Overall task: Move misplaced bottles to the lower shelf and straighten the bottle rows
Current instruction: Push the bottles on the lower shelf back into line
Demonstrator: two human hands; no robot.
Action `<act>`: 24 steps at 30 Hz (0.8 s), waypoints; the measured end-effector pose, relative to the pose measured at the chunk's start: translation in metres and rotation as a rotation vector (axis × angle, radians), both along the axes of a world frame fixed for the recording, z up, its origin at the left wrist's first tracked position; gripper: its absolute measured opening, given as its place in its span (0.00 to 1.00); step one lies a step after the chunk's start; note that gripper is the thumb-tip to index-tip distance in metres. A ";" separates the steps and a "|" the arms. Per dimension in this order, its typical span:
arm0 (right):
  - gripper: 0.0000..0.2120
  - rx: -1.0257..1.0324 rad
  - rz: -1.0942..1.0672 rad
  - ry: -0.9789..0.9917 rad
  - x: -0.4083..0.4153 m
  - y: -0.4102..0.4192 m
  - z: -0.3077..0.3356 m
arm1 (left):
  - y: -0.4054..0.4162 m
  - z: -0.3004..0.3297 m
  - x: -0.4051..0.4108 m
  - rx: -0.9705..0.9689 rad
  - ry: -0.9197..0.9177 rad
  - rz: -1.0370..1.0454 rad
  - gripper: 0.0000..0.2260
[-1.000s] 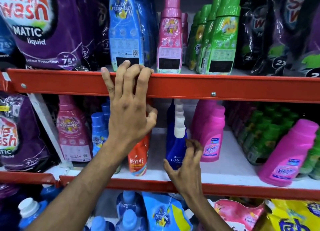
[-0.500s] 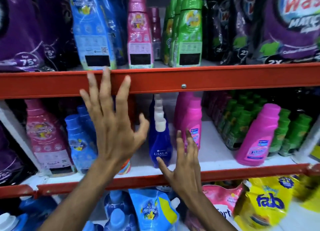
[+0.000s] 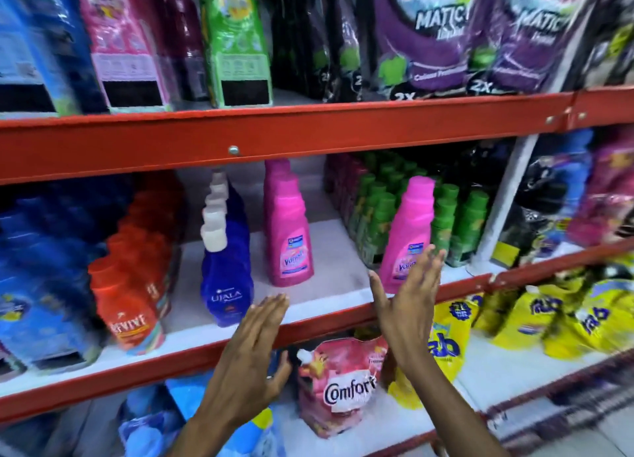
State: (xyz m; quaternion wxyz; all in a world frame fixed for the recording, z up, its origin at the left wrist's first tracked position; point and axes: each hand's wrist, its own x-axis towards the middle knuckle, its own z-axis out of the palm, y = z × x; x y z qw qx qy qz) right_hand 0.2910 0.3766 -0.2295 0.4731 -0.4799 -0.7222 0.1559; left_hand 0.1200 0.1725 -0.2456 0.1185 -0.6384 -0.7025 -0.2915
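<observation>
Empty and flat, fingers together: left hand (image 3: pixel 248 357) raised before the red steel edge of the middle shelf (image 3: pixel 308 323), gripping nothing; right hand (image 3: pixel 408 305) likewise spread and unladen, fingertips (image 3: pixel 433 255) overlapping the label of a lone bright-pink plastic Vanish bottle (image 3: pixel 408 233), contact not discernible through motion blur. Standing at the shelf front, apart from its pink twin (image 3: pixel 287 230) and pressed up beside a row of green-capped bottles (image 3: pixel 442 216): seemingly the misplaced one. Between the hands, bare white shelf board; further left, a dark-blue Ujala bottle with white cap (image 3: pixel 226 271) and a file of orange Revive bottles (image 3: pixel 130 305). Risks from here: a hasty swipe tipping the tall, narrow pink bottle off the edge onto the pink Comfort pouch (image 3: pixel 338 388) below, or knocking over the green row behind.
</observation>
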 end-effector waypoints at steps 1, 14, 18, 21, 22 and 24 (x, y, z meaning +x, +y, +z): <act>0.48 -0.028 0.002 0.000 0.002 0.006 -0.002 | -0.002 -0.004 -0.001 -0.015 -0.012 0.011 0.37; 0.47 -0.044 -0.011 0.034 -0.002 0.023 0.005 | -0.016 -0.021 -0.013 -0.149 0.052 0.081 0.31; 0.46 -0.028 0.132 0.053 -0.026 -0.005 0.009 | -0.022 -0.021 -0.019 -0.131 0.056 0.072 0.29; 0.42 -0.044 0.243 0.069 -0.046 -0.032 0.013 | -0.027 -0.021 -0.025 -0.090 0.059 0.064 0.27; 0.42 -0.043 0.270 0.067 -0.050 -0.037 0.014 | -0.027 -0.021 -0.025 -0.083 0.068 0.062 0.27; 0.40 -0.042 0.299 0.056 -0.059 -0.044 0.015 | -0.030 -0.021 -0.025 -0.076 0.071 0.063 0.27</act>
